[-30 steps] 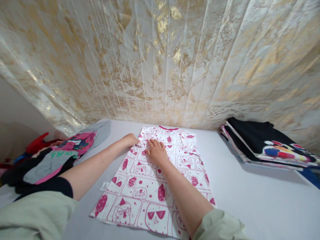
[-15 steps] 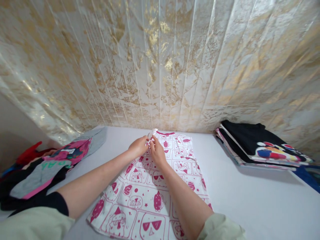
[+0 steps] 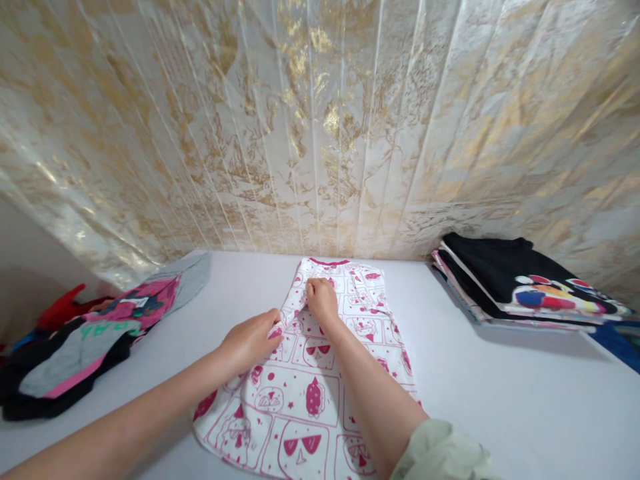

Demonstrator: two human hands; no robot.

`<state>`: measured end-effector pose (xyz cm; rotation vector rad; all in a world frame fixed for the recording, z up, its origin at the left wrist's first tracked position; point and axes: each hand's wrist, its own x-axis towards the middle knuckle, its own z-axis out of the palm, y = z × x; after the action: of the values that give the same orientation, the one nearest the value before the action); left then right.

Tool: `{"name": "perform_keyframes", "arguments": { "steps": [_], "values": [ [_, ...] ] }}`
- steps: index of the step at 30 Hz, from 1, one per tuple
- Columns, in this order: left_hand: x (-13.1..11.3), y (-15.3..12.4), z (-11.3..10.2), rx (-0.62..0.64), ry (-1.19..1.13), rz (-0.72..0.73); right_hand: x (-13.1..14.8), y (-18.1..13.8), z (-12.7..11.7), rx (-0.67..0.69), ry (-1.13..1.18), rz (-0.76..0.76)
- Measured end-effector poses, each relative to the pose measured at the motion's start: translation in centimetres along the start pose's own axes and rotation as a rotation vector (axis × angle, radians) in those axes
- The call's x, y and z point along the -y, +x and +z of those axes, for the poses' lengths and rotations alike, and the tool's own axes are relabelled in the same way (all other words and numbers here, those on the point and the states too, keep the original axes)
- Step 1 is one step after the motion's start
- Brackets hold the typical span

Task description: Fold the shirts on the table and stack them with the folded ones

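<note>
A white shirt (image 3: pixel 315 367) with pink cartoon prints and a pink neckband lies spread in front of me, its collar toward the wall. My left hand (image 3: pixel 253 341) is closed on the shirt's left side edge, lifting it a little and drawing the lower hem into a curve. Farther up, near the left shoulder, my right hand (image 3: pixel 321 300) is closed with its fingertips on the fabric; the exact fold under them is hidden. The left sleeve appears turned inward over the front, and the right side lies folded in too.
On the right of the white table (image 3: pixel 465 400) stands a stack of folded clothes (image 3: pixel 480 273), black on top, with a blue garment (image 3: pixel 613 347) beside it. A loose heap of clothes (image 3: pixel 85 347) lies at the left. A gold-patterned curtain (image 3: pixel 320 133) hangs behind the table.
My left hand has moved down from the shoulder to the shirt's side, pulling that edge inward. My right hand has shifted slightly right and down, and the raised sleeve fabric now lies on the shirt.
</note>
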<state>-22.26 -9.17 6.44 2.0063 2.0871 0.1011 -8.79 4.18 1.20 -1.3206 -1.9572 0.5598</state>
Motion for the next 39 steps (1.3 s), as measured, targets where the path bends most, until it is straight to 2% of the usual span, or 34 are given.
{"name": "perform_keyframes", "arguments": {
  "steps": [4, 9, 12, 16, 21, 26, 28, 31, 35, 39],
  "values": [
    [0.4, -4.5, -0.5, 0.111, 0.045, -0.052, 0.3, -0.2, -0.7, 0.017, -0.128, 0.03],
    [-1.3, -7.5, -1.4, 0.103, 0.012, -0.05, -0.2, 0.1, -0.9, 0.04, -0.102, 0.047],
    [-3.3, -8.0, -1.2, 0.09, -0.092, 0.005, -0.6, 0.3, -1.0, 0.018, -0.073, 0.047],
    [-5.3, -7.9, 0.8, 0.128, -0.162, 0.055, -0.7, 0.2, -1.4, 0.043, -0.155, 0.1],
    [-5.5, -8.0, 3.4, 0.183, -0.228, 0.064, -0.6, 0.0, -1.6, 0.079, -0.234, 0.103],
    [-5.1, -8.3, 2.9, 0.263, -0.435, 0.065, -0.5, 0.0, -1.5, 0.084, -0.262, 0.111],
    [-4.8, -7.9, 2.3, 0.215, -0.474, 0.058, -0.6, 0.0, -1.3, 0.076, -0.278, 0.115],
    [-4.0, -6.1, 1.9, 0.024, -0.414, 0.125, -0.8, -0.1, -1.0, 0.057, -0.304, 0.097],
    [-2.3, -2.2, 3.2, -0.195, -0.208, 0.289, -1.1, -0.4, -0.5, 0.041, -0.343, 0.07],
    [-0.9, 0.1, 5.4, -0.188, 0.005, 0.265, -1.5, -0.5, -0.1, 0.058, -0.374, 0.035]
  ]
}}
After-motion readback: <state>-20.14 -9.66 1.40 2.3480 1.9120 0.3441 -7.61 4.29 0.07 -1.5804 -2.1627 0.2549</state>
